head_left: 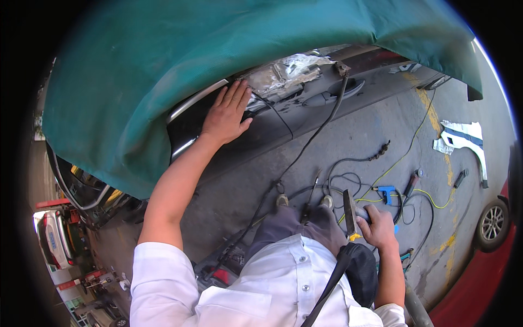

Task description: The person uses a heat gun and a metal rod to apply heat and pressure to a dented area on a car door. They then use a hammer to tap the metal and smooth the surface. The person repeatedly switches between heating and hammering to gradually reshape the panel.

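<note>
My left hand point(226, 117) lies with fingers stretched out on the dark car body point(275, 131), just below the edge of a green cover point(218, 32). Beside its fingertips is a scraped, silvery, uneven patch point(283, 73), with a door handle point(332, 97) to the right of that. A dark cable point(305, 150) hangs from a clamp-like fitting point(341, 69) at the patch. Down at the right, in front of my body, my right hand point(376, 229) grips a flat-headed metal hand tool point(350, 212), possibly a hammer.
Hoses, cables, a blue air gun point(385, 192) and grinder-like tools point(415, 180) lie on the concrete floor point(441, 212) around my feet. A white loose fender point(471, 141) lies at the right, near a red car point(452, 294). Other vehicles point(57, 242) stand at the far left.
</note>
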`<move>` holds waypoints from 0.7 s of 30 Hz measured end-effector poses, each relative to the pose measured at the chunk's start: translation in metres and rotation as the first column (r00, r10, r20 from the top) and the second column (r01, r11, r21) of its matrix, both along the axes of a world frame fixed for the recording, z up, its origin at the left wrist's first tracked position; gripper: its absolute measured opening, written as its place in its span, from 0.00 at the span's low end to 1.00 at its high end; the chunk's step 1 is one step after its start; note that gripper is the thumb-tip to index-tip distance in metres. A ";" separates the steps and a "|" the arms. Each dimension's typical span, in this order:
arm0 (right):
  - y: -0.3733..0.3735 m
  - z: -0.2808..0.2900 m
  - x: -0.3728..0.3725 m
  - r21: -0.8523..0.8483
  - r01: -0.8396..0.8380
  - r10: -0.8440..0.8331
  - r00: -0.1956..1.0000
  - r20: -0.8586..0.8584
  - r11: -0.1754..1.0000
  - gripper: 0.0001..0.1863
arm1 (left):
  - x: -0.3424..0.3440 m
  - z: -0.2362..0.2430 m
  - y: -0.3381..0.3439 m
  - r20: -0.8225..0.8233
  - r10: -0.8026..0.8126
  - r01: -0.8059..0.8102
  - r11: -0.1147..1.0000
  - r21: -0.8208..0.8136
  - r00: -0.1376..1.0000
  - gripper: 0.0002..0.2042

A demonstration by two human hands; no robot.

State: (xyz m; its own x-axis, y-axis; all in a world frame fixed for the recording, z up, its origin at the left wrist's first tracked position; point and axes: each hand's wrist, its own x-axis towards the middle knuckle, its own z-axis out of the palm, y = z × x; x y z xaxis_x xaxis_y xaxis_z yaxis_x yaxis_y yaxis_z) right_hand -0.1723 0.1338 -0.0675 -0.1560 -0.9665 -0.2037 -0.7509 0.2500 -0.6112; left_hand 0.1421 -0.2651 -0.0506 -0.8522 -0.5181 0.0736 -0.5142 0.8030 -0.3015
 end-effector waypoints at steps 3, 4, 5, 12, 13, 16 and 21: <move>0.001 0.008 -0.004 0.007 -0.019 0.019 1.000 -0.024 1.000 0.23 | 0.024 0.008 0.009 0.063 0.038 -0.039 0.999 0.007 0.997 0.40; 0.002 0.011 -0.004 -0.013 -0.012 0.012 1.000 -0.026 1.000 0.22 | 0.028 0.010 0.012 0.047 0.040 -0.040 0.999 0.005 0.998 0.40; 0.003 0.014 -0.005 0.006 -0.008 0.008 1.000 -0.026 1.000 0.22 | 0.029 0.012 0.013 0.097 0.091 -0.094 0.995 0.027 0.991 0.41; -0.008 0.025 0.009 0.054 0.045 -0.044 0.999 -0.025 0.998 0.22 | -0.007 -0.020 0.005 -0.298 -0.031 0.042 0.999 0.032 0.954 0.37; -0.015 0.026 0.013 0.070 0.071 -0.069 0.997 -0.030 0.995 0.21 | -0.005 -0.023 0.005 -0.256 -0.007 0.015 0.999 0.029 0.967 0.37; -0.046 0.029 0.031 0.004 0.185 -0.185 0.983 0.001 0.983 0.17 | 0.012 -0.015 0.008 -0.312 -0.124 0.139 0.990 0.026 0.942 0.34; -0.117 0.034 0.059 -0.236 0.284 -0.242 0.951 0.192 0.929 0.17 | 0.037 0.044 0.005 -0.502 -0.329 0.288 0.944 -0.159 0.800 0.20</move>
State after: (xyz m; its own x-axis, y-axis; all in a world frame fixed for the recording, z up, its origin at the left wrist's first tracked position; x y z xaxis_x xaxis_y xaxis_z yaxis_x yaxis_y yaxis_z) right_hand -0.1128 0.0163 -0.0340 -0.3985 -0.9171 0.0044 -0.5690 0.2435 -0.7855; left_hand 0.1786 -0.2597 -0.0062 -0.7925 -0.2104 0.5725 -0.3385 0.9325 -0.1259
